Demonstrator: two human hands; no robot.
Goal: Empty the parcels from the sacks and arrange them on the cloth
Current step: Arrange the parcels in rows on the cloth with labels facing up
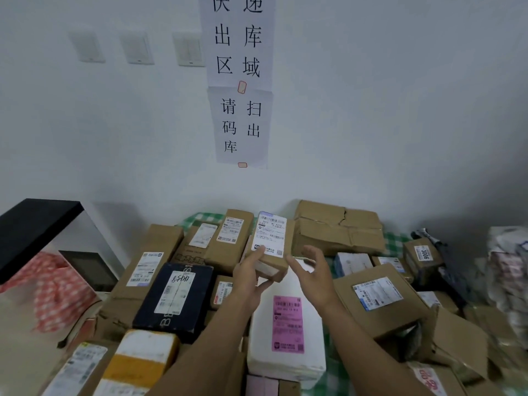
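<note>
Several cardboard parcels lie packed together on a green-and-white checked cloth (395, 241) against the wall. My left hand (250, 277) grips the lower left corner of a small brown box (273, 252) with a white label, holding it tilted above the pile. Beside that box hovers my right hand (311, 274), fingers spread and relaxed, not touching it. Below the hands lies a white foam parcel (285, 332) with a pink label. A dark blue box (174, 298) lies to the left.
A black-topped stand (37, 224) with a red checked cloth (57, 292) under it stands at the left. A big dented carton (337, 227) sits at the back right. Crumpled sacks (505, 270) are heaped at the far right. Paper signs hang on the wall.
</note>
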